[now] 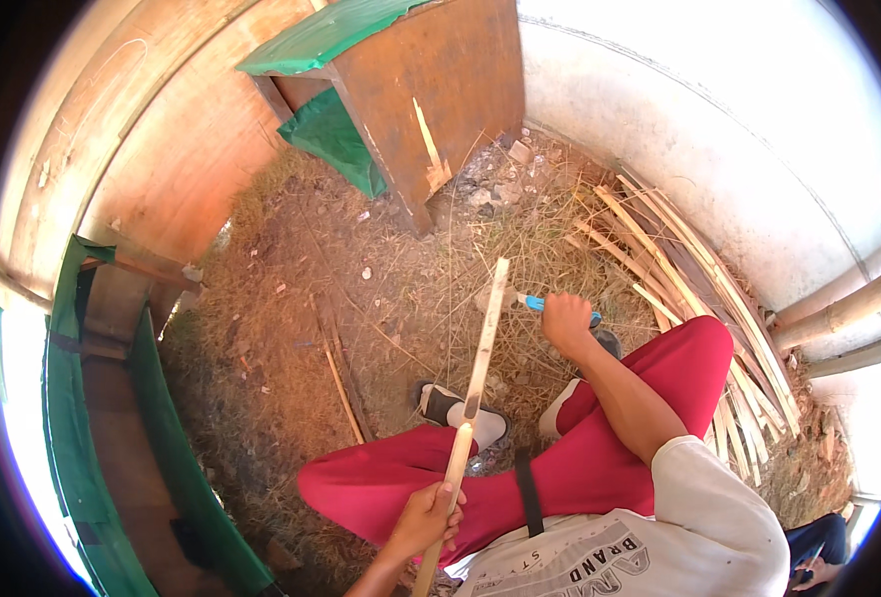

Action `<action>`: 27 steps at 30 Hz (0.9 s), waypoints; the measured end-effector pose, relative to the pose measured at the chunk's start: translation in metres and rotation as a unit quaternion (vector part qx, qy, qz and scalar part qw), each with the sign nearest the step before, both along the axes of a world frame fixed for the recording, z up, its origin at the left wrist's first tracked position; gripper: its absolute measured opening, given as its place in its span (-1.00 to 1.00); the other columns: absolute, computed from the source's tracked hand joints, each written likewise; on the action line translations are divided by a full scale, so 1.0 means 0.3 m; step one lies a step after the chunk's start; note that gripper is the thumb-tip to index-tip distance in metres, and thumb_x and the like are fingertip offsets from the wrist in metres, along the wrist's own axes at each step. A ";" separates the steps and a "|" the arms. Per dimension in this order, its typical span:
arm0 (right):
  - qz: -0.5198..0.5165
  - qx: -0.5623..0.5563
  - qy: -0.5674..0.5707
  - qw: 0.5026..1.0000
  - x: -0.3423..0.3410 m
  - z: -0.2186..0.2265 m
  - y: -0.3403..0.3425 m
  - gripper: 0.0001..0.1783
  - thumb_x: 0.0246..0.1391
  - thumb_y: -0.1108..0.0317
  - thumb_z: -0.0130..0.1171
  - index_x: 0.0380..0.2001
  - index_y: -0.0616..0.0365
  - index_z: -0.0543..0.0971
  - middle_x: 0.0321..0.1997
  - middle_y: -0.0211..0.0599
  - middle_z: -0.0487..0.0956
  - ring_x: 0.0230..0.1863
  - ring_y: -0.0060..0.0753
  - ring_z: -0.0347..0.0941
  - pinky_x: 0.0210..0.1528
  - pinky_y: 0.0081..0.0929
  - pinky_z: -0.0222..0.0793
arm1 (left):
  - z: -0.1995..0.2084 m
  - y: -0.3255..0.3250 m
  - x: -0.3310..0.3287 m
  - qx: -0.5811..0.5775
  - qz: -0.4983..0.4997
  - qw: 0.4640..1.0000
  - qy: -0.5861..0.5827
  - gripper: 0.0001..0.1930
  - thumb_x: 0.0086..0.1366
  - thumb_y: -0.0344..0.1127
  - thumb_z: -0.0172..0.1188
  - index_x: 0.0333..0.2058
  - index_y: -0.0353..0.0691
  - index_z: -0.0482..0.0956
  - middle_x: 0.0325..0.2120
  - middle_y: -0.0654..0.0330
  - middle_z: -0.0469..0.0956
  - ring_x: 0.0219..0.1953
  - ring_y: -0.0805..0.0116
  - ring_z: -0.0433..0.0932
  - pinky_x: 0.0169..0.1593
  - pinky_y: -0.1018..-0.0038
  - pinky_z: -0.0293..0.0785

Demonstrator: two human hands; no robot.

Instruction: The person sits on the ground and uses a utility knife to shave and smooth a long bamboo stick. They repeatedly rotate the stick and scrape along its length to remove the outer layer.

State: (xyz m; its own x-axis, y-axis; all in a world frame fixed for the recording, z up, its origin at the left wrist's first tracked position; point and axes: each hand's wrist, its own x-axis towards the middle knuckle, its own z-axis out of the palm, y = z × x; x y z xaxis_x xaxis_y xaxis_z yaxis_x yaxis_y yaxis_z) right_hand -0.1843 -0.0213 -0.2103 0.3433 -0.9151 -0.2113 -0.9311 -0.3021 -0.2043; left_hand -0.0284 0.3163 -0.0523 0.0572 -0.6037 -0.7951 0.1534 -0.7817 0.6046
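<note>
My left hand [429,519] is closed around the lower part of a long, pale bamboo strip [484,348]. The strip slants up and away in front of my lap, with a dark mark at a joint near its middle. My right hand [567,323] grips a blue-handled knife [534,302] to the right of the strip's upper end. Its handle shows on both sides of my fist, and its blade is hard to make out against the ground. A gap shows between the handle and the strip.
A heap of split bamboo strips [674,254] lies along the white wall at right. Ahead stands a brown wooden stand [440,75] with a green cover. Green-edged boards [162,398] are at left. Another person's hand [815,571] shows at lower right.
</note>
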 end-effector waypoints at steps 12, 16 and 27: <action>-0.031 0.034 -0.002 0.999 -0.015 0.128 0.010 -0.83 0.08 0.29 0.22 -0.30 0.08 0.70 -0.22 -0.13 0.69 -0.11 -0.07 0.67 -0.14 -0.19 0.56 | -0.101 -0.042 -0.001 -0.011 -0.012 0.996 -0.092 -0.51 0.57 0.04 -0.21 -0.21 -0.31 0.48 -0.66 0.37 0.26 -0.71 0.64 0.24 -0.65 0.59 0.22; -0.060 0.030 -0.050 0.996 -0.025 0.126 0.003 -0.74 0.09 0.15 0.25 -0.37 0.13 0.69 -0.32 -0.09 0.68 -0.22 0.01 0.67 -0.19 -0.09 0.56 | -0.100 -0.055 0.003 -0.014 0.008 0.997 -0.077 -0.40 0.55 0.17 -0.29 -0.22 -0.32 0.48 -0.64 0.38 0.26 -0.69 0.64 0.23 -0.63 0.61 0.21; 0.119 0.070 -0.254 0.957 0.052 0.180 0.189 -0.65 0.02 0.07 0.27 -0.47 0.17 0.71 -0.52 0.04 0.63 -0.42 0.13 0.61 -0.25 -0.02 0.56 | -0.249 -0.139 0.017 -0.103 -0.026 0.984 -0.146 -0.44 0.53 0.23 -0.34 -0.30 -0.17 0.35 -0.56 0.33 0.28 -0.57 0.56 0.25 -0.51 0.57 0.23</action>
